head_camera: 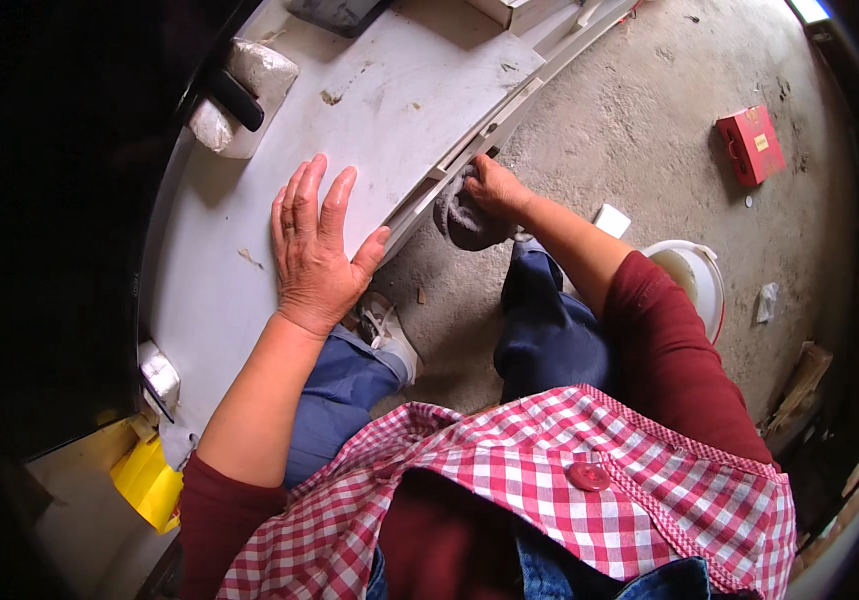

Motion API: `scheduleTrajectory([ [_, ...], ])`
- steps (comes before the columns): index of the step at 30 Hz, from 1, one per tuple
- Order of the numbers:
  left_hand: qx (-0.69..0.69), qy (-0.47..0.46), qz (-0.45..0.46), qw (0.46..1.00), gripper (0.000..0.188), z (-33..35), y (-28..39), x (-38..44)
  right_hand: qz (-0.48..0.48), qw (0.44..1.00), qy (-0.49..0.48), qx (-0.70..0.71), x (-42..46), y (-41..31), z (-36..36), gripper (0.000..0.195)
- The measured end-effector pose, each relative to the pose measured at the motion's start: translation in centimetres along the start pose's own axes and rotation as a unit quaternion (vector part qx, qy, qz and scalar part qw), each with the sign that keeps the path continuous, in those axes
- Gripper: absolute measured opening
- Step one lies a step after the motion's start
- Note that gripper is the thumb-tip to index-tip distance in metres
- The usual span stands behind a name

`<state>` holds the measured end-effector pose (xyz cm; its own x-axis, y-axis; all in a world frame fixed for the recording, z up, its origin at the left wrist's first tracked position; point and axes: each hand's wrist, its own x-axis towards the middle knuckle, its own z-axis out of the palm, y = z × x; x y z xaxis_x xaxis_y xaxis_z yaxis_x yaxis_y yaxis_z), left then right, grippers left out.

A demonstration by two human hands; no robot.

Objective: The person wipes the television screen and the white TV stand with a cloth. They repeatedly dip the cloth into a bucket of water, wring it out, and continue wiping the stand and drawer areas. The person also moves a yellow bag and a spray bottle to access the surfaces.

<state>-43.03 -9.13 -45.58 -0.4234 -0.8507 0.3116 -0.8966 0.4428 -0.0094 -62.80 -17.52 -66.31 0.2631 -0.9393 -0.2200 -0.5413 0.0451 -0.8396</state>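
My left hand (pixel 321 259) rests on the white tabletop (pixel 429 82), palm down with fingers spread, near its front edge. It holds nothing. My right hand (pixel 497 189) reaches down just beyond that edge and grips a crumpled grey cloth (pixel 467 217). Beside the cloth runs a narrow, rail-like white edge (pixel 467 154) with a gap behind it. Bits of dirt (pixel 330 97) and stains mark the tabletop. The ends of the fingers on my right hand are partly hidden by the cloth.
Wrapped white blocks (pixel 261 67) touch a black bar on the tabletop's far side. A dark tray-like object (pixel 339 11) and a white box (pixel 512 11) stand above. On the concrete floor are a white bucket (pixel 711 281), a red box (pixel 752 146) and wood (pixel 801 382). A yellow bag (pixel 148 480) hangs lower left.
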Motion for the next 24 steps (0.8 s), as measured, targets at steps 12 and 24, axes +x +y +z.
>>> scheduleTrajectory([
  [12, 0.009, 0.008, 0.011, 1.0, 0.052, 1.5, -1.6, -0.7, 0.022, 0.976, 0.177, 0.121, -5.6, -0.4, -6.3, 0.05],
  [24, 0.011, 0.015, 0.015, 1.0, 0.051, 1.1, -0.7, -0.3, -0.031, 0.976, 0.17, -0.133, 0.4, -6.4, -7.2, 0.044],
])
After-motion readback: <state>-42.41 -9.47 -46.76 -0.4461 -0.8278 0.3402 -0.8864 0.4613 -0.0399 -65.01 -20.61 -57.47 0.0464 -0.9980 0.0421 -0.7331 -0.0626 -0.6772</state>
